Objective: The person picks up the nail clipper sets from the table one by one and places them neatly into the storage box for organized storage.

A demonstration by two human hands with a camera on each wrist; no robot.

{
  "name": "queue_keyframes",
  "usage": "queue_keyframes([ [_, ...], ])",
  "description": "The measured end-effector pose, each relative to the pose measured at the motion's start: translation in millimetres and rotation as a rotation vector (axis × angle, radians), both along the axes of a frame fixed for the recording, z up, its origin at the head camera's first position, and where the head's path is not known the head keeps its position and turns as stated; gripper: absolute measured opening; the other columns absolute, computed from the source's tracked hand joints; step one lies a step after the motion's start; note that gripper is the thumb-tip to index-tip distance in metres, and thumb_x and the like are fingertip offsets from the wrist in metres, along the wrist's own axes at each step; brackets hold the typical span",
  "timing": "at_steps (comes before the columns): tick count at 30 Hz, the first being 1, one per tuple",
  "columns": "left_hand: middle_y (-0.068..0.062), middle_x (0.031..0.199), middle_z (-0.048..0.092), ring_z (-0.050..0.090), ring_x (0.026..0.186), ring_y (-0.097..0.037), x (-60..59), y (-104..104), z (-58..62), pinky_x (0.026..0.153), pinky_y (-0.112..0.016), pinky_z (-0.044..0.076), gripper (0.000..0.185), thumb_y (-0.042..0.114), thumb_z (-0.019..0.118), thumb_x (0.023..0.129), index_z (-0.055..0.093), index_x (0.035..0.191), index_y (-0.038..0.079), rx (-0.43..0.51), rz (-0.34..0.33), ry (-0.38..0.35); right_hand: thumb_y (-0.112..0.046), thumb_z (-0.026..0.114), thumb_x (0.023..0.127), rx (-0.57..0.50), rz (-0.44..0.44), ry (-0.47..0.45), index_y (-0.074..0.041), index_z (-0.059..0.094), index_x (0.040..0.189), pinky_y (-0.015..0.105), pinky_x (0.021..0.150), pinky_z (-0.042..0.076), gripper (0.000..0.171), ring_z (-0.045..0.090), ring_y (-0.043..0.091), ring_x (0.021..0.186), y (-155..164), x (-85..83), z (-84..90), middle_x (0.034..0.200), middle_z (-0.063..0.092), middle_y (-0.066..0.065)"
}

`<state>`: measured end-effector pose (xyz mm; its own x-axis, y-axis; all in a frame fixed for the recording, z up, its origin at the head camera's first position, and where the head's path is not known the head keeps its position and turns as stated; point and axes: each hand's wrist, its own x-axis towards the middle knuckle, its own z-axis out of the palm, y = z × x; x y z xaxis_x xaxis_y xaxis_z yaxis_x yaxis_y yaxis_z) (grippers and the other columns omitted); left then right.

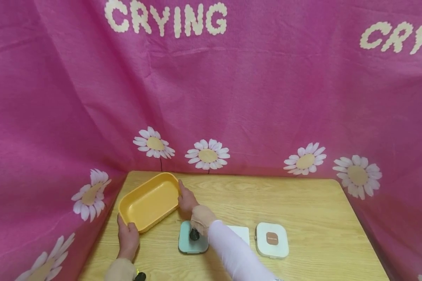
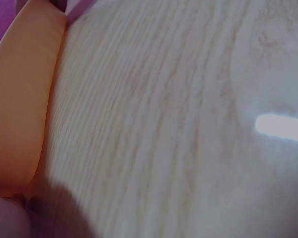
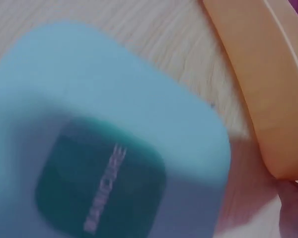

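Observation:
A yellow rectangular tray [image 1: 149, 199] lies at an angle at the back left of the table. My left hand [image 1: 128, 239] grips its near left end, thumb at the rim. At the opposite end my right hand [image 1: 187, 200] holds the tray by its right side. In the left wrist view, the tray's outer wall [image 2: 22, 99] runs along the left edge, close over the wood. Under my right wrist sits a mint-green case [image 1: 186, 244], partly hidden by the sleeve; the right wrist view shows the word MANICURE on its dark green label [image 3: 102, 183].
A white case with a brown label [image 1: 272, 249] lies on the right of the wooden table [image 1: 313, 210]. Between the two cases a white flat item [image 1: 242, 233] shows partly behind my right forearm. Pink cloth [image 1: 253, 109] with daisies hangs around the table's back and sides.

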<state>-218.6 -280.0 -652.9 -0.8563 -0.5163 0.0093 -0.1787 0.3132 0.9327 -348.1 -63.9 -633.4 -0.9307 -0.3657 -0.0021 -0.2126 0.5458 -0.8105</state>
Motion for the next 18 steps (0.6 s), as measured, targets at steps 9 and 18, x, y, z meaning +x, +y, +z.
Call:
queue_keyframes([
  [9,-0.039,0.163,0.024,0.028,0.149,-0.05,-17.8,-7,7.5,0.126,-0.06,0.022,0.067,0.004,0.027,0.103,0.003,0.165,-0.003,-0.02,-0.124,-0.067,0.004,0.047,0.098,-0.026,0.009,-0.012,0.005,0.02,0.164,0.048,0.12,0.041,0.071,0.053,0.039,0.139,13,-3.1,0.1,0.15,0.052,0.031],
  [18,-0.039,0.163,0.023,0.027,0.151,-0.051,-25.0,-5,4.4,0.127,-0.059,0.022,0.068,0.002,0.029,0.101,0.005,0.165,-0.005,-0.028,-0.139,-0.067,0.009,0.044,0.1,-0.049,-0.024,0.015,0.008,0.018,0.163,0.052,0.12,0.04,0.068,0.05,0.044,0.141,21,12.0,9.7,0.152,0.048,0.035],
])
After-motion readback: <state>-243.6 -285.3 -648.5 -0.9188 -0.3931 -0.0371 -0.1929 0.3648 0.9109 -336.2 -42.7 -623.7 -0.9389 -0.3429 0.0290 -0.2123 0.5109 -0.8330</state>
